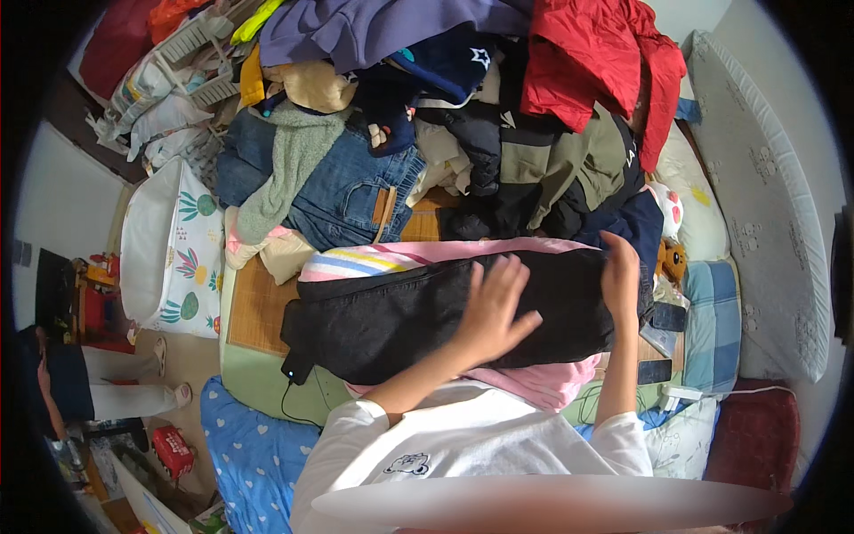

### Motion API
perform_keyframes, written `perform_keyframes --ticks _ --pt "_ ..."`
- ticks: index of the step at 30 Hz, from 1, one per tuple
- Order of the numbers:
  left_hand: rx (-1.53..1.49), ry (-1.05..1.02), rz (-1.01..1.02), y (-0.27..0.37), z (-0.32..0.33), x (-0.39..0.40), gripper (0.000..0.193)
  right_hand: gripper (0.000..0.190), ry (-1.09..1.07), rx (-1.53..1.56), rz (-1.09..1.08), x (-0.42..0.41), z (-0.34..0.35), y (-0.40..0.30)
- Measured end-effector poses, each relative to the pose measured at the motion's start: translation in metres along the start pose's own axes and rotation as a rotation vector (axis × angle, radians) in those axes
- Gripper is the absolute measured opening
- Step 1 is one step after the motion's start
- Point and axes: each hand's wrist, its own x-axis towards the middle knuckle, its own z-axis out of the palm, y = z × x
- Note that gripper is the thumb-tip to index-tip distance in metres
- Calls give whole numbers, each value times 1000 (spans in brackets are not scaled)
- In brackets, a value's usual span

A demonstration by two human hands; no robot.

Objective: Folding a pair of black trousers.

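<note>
A black denim garment [400, 314], probably trousers, lies folded into a long strip before me. Beneath it a pink cloth with coloured stripes [373, 260] shows along the far edge, and more pink fabric [554, 384] bulges out on the near side. My left hand [494, 310], slightly blurred, is spread over the middle of the black garment; whether it touches is hard to tell. At the garment's right end is my right hand [620, 274], seen from the side with its fingers raised and slightly curved. Nothing shows in either hand.
Beyond lie blue jeans [353, 193], a red jacket [594, 60] and a purple garment [387, 30]. A white fabric basket [150, 247] stands left. Phones [654, 371] lie right; a black device [297, 367] with a cable sits left. Another person [80, 380] stands at far left.
</note>
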Motion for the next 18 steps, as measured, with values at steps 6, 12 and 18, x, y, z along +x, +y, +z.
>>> perform_keyframes --ticks 6,12,18 --pt "216 37 -199 -91 -12 14 38 22 -658 41 -92 62 68 16" --pt "-51 -302 -476 -107 -16 40 55 52 -1221 -20 72 82 66 6" --pt "-87 -431 -425 -111 0 64 56 39 -866 251 -238 57 80 22"
